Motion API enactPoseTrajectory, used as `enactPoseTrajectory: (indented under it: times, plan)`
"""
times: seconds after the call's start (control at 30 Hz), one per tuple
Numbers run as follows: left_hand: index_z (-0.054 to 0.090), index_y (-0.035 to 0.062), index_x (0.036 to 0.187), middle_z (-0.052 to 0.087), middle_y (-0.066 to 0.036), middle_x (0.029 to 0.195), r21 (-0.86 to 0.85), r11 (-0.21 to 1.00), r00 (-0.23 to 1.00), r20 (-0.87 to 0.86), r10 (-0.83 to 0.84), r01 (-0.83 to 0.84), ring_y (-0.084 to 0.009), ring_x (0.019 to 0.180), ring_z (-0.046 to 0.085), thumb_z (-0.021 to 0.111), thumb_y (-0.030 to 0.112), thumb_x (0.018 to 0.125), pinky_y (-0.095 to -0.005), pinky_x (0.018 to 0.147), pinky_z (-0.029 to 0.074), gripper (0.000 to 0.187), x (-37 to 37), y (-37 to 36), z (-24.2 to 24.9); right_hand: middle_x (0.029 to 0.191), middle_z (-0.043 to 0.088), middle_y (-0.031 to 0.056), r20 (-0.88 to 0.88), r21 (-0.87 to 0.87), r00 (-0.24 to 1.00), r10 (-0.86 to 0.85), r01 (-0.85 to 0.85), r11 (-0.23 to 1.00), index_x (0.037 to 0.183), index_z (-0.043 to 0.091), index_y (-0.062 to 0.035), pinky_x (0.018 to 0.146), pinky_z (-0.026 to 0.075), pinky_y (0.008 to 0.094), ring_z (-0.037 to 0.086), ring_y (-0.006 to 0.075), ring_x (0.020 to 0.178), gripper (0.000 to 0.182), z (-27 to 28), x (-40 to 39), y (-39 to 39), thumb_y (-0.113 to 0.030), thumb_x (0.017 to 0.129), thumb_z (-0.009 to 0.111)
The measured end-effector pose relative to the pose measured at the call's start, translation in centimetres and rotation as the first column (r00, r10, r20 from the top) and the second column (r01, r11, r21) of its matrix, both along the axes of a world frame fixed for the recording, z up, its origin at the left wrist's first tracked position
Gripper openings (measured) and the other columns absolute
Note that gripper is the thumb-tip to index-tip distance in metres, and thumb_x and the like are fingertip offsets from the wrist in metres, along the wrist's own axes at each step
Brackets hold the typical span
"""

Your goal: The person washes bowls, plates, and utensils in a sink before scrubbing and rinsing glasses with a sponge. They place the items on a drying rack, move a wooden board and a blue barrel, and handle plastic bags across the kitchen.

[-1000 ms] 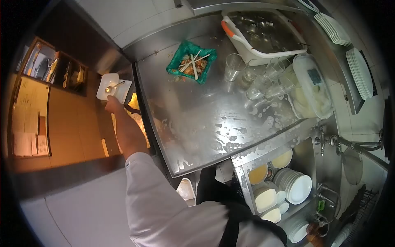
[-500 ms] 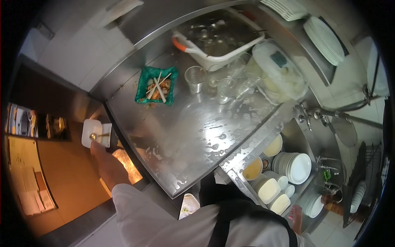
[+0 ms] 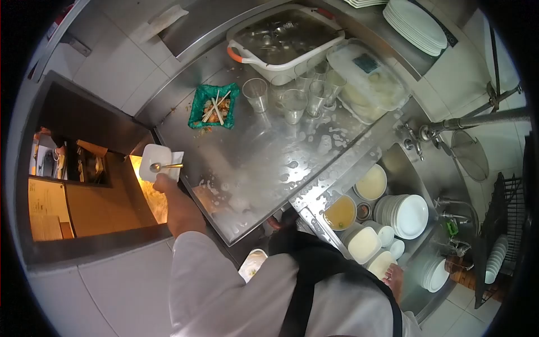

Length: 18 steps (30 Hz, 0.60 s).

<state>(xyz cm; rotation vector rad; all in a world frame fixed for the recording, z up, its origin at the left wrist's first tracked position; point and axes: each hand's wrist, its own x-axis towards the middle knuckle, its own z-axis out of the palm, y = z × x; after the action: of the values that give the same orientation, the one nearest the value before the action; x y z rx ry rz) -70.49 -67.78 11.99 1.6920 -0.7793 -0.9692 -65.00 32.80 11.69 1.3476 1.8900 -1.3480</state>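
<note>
The left hand (image 3: 164, 182) pinches the near rim of the dish (image 3: 150, 153), just outside the left edge of the table (image 3: 247, 174); the thumb position cannot be told. A spoon (image 3: 168, 165) lies in the dish, its handle across the right rim. The basket (image 3: 196, 115) sits near the table's upper-left corner. In the sink (image 3: 401, 163), the right hand (image 3: 394, 279) has advanced to the bowl (image 3: 380, 263), fingers bent at its rim; grip cannot be confirmed. Both hands are now at dishware.
</note>
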Motion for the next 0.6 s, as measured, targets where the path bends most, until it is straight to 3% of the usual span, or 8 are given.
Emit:
enactPoseTrajectory:
  times: [0.07, 0.1, 0.13, 0.2, 0.23, 0.33, 0.43, 0.6]
  plan:
    - [0.057, -0.0183, 0.109, 0.065, -0.031, 0.106, 0.082, 0.996, 0.987, 0.149, -0.056, 0.044, -0.0395, 0.093, 0.069, 0.059, 0.008, 0.073, -0.0466, 0.076, 0.059, 0.044, -1.6, 2.9, 0.3, 0.092, 0.054, 0.0028, -0.084, 0.041, 0.995, 0.048, -0.045, 0.998, 0.107, 0.058, -0.0122, 0.067, 0.048, 0.0425, 0.054, 0.0184, 0.080, 0.025, 0.3, 0.1, -0.3, -0.031, 0.090, 0.055]
    - [0.057, -0.0177, 0.112, 0.065, -0.031, 0.109, -0.003, 0.997, 0.995, 0.073, -0.071, 0.071, -0.0387, 0.094, 0.068, 0.060, 0.010, 0.075, -0.0448, 0.078, 0.058, 0.046, -2.0, 2.0, -4.1, 0.092, 0.054, 0.0032, -0.125, 0.060, 0.989, 0.074, -0.067, 0.996, 0.106, 0.058, -0.0118, 0.068, 0.047, 0.0425, 0.054, 0.0188, 0.081, 0.026, 0.6, -0.3, -0.8, -0.032, 0.090, 0.055]
    - [0.055, -0.0183, 0.115, 0.064, -0.031, 0.111, -0.025, 0.992, 0.991, -0.044, -0.124, 0.123, -0.0384, 0.096, 0.067, 0.060, 0.010, 0.077, -0.0439, 0.081, 0.057, 0.047, -3.1, 5.9, -1.7, 0.093, 0.056, 0.0038, -0.125, 0.063, 0.990, 0.071, -0.064, 0.996, 0.105, 0.059, -0.0112, 0.069, 0.047, 0.0423, 0.055, 0.0193, 0.082, 0.027, 0.0, -0.9, -0.6, -0.033, 0.089, 0.056]
    - [0.053, -0.0169, 0.120, 0.062, -0.031, 0.114, 0.016, 0.993, 0.992, -0.061, -0.112, 0.114, -0.0380, 0.097, 0.067, 0.057, 0.006, 0.080, -0.0438, 0.082, 0.057, 0.046, -5.7, 11.6, -0.4, 0.095, 0.059, 0.0051, -0.126, 0.078, 0.991, 0.051, -0.041, 0.996, 0.104, 0.059, -0.0100, 0.072, 0.047, 0.0421, 0.057, 0.0203, 0.084, 0.029, -1.3, -1.9, -0.2, -0.034, 0.088, 0.057]
    - [0.050, -0.0157, 0.124, 0.060, -0.032, 0.117, -0.086, 0.982, 0.953, -0.243, -0.182, 0.166, -0.0388, 0.097, 0.067, 0.055, 0.004, 0.081, -0.0452, 0.083, 0.057, 0.048, -6.5, 14.2, -0.8, 0.095, 0.060, 0.0048, -0.089, 0.079, 0.992, 0.094, -0.087, 0.993, 0.105, 0.061, -0.0097, 0.071, 0.048, 0.0421, 0.057, 0.0200, 0.084, 0.031, -1.8, -2.5, 0.2, -0.035, 0.087, 0.059]
    - [0.040, -0.0163, 0.127, 0.055, -0.033, 0.124, 0.087, 0.967, 0.959, -0.177, -0.220, 0.238, -0.0397, 0.105, 0.063, 0.050, 0.006, 0.084, -0.0469, 0.088, 0.053, 0.050, -9.1, 21.4, -1.2, 0.092, 0.063, 0.0040, -0.060, 0.063, 0.987, 0.152, -0.148, 0.987, 0.105, 0.064, -0.0083, 0.070, 0.050, 0.0414, 0.059, 0.0193, 0.082, 0.033, -2.3, -4.1, 0.6, -0.035, 0.085, 0.062]
    - [0.039, -0.0158, 0.125, 0.055, -0.033, 0.123, 0.046, 0.952, 0.925, -0.255, -0.281, 0.302, -0.0409, 0.106, 0.062, 0.051, 0.006, 0.084, -0.0485, 0.089, 0.052, 0.048, -11.1, 28.2, -2.6, 0.095, 0.063, 0.0050, -0.114, 0.023, 0.983, 0.144, -0.142, 0.990, 0.107, 0.064, -0.0086, 0.072, 0.050, 0.0415, 0.060, 0.0202, 0.086, 0.034, -0.5, -4.5, -1.0, -0.034, 0.085, 0.063]
    - [0.038, -0.0128, 0.120, 0.057, -0.034, 0.114, 0.090, 0.921, 0.926, -0.035, -0.377, 0.379, -0.0427, 0.100, 0.063, 0.051, 0.006, 0.084, -0.0506, 0.086, 0.052, 0.042, -13.7, 35.6, -3.9, 0.100, 0.063, 0.0046, -0.217, -0.015, 0.970, 0.112, -0.118, 0.993, 0.112, 0.063, -0.0094, 0.072, 0.051, 0.0393, 0.060, 0.0191, 0.090, 0.034, -0.5, -3.4, -0.9, -0.032, 0.087, 0.062]
